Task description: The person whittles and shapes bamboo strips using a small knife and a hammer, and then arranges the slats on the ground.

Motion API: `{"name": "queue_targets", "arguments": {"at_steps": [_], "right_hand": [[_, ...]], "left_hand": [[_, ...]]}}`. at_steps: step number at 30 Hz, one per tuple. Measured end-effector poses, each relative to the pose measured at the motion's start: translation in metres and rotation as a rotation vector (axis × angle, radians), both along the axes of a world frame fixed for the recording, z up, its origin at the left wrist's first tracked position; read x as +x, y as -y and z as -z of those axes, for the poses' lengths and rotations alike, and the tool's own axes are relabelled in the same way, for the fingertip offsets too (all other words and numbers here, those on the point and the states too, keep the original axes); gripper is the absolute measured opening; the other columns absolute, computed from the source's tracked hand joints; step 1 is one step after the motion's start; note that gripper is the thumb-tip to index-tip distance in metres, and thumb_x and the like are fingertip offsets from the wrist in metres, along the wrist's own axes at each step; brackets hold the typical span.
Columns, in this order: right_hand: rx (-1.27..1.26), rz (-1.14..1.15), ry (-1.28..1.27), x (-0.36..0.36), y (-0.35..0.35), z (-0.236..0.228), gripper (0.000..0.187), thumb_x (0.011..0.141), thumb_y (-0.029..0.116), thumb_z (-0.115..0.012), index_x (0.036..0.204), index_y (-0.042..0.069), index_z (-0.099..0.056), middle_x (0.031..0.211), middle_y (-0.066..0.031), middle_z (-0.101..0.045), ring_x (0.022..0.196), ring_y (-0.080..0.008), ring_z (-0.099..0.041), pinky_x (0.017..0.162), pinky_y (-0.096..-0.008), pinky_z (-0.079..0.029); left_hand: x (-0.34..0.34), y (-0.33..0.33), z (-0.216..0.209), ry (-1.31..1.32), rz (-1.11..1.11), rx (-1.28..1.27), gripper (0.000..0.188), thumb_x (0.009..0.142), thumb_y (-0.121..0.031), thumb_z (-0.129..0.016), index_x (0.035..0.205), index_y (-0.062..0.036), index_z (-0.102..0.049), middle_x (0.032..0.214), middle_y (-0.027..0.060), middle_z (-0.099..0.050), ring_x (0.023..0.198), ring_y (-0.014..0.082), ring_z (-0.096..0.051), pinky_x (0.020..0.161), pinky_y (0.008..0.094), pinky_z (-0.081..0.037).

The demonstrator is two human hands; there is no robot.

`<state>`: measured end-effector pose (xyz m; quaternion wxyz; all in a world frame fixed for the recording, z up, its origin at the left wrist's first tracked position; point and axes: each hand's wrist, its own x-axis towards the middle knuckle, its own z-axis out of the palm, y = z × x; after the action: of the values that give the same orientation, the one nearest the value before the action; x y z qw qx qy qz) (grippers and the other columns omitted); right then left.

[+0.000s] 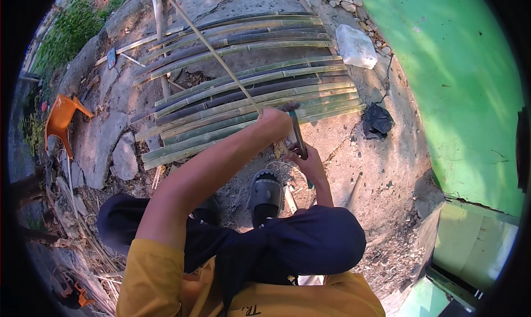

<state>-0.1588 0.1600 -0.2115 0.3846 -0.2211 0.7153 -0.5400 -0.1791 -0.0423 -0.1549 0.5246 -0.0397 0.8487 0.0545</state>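
Overhead view of a person squatting above rough, cracked ground (337, 131). The left hand (275, 124), at the end of an arm stretched forward, is closed about the lower end of a long, pale bamboo strip (213, 50), which slants from the fist up and leftward to the upper edge of the view. The right hand (311, 163), lower and nearer the body, has its fingers curled around the lower part of a dark tool (297, 130); the tool's upper end lies just beside the left fist, and whether the two touch cannot be told. The exact placing of the left fingers is hidden by the back of the hand. Beyond the hands, split bamboo lengths (298, 89), green, tan and dark, lie side by side across the ground, with the strip passing above them. An orange chair (63, 118) stands at the left; at the right are a black plastic bag (378, 121), a clear plastic bag (355, 46) and a green wall (442, 68). A dark sandal (266, 192) shows below the hands.
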Motion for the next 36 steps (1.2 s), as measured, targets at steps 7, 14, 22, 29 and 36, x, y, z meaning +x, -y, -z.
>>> {"name": "queue_targets", "arguments": {"at_steps": [7,14,22,29,36], "right_hand": [[0.018,0.034,0.171,0.015,0.028,0.001,0.023,0.1,0.021,-0.061,0.11,0.001,-0.058,0.085,-0.0088,-0.073,0.073,-0.01,-0.062,0.065,-0.0261,-0.047],[-0.104,0.026,0.316,0.021,0.022,-0.007,0.036,0.093,0.017,-0.069,0.119,-0.001,-0.053,0.091,-0.0117,-0.073,0.08,-0.014,-0.068,0.072,-0.0254,-0.051],[-0.206,-0.026,0.236,0.026,0.023,-0.005,0.041,0.086,0.009,-0.071,0.122,-0.001,-0.053,0.099,-0.0126,-0.073,0.092,-0.0169,-0.069,0.077,-0.0293,-0.053],[-0.195,-0.037,0.151,0.016,0.013,-0.039,0.032,0.091,0.0,-0.066,0.12,-0.002,-0.054,0.099,-0.016,-0.073,0.092,-0.0195,-0.071,0.076,-0.0314,-0.055],[-0.219,-0.036,0.113,0.014,0.025,-0.01,0.031,0.092,0.007,-0.068,0.121,0.002,-0.056,0.095,-0.0104,-0.073,0.073,-0.0101,-0.062,0.068,-0.0257,-0.049]], "left_hand": [[0.003,0.016,-0.005,-0.399,0.029,-0.116,0.026,0.073,-0.023,-0.081,0.098,-0.0165,-0.078,0.093,0.0028,-0.075,0.089,0.0209,-0.073,0.063,0.0373,-0.056],[0.045,0.014,-0.051,-0.835,0.147,0.081,0.002,0.074,-0.014,-0.075,0.076,-0.0138,-0.076,0.085,0.0032,-0.074,0.079,0.0204,-0.072,0.073,0.033,-0.048],[0.068,0.03,-0.066,-0.983,0.122,0.439,0.007,0.069,-0.008,-0.074,0.076,-0.0088,-0.072,0.083,0.0093,-0.07,0.078,0.0268,-0.07,0.075,0.0381,-0.051],[0.045,0.101,-0.111,-1.913,-1.266,0.567,0.043,0.089,-0.032,-0.071,0.115,-0.0033,-0.053,0.091,0.0051,-0.059,0.082,0.0212,-0.059,0.084,0.0365,-0.05],[0.027,0.13,-0.095,-0.96,-1.27,2.008,0.05,0.101,-0.059,-0.044,0.098,-0.0096,-0.048,0.076,0.0,-0.046,0.064,0.014,-0.045,0.066,0.0302,-0.039]]}}
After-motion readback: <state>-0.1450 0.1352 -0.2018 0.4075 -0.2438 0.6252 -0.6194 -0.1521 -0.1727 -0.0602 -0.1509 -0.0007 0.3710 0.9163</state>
